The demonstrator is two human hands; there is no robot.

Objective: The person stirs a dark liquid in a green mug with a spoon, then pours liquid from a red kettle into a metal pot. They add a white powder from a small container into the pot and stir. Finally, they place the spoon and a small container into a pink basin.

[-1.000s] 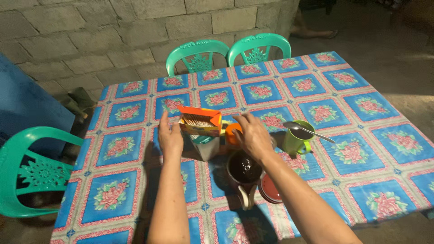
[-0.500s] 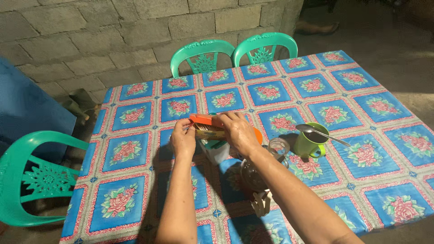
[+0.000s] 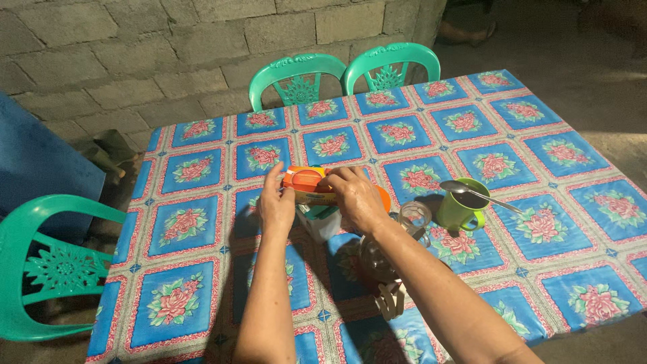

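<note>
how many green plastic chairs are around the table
3: two green plastic chairs side by side at the table's far edge, one at its left side. More may sit out of view.

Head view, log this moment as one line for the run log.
left hand: holds orange box | right hand: on box | green mug with spoon: apart, right | table

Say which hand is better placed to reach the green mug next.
Right, probably. The right hand grips the orange box on the side nearer the green mug; the left hand holds the box's far end, and would have to cross over.
</note>
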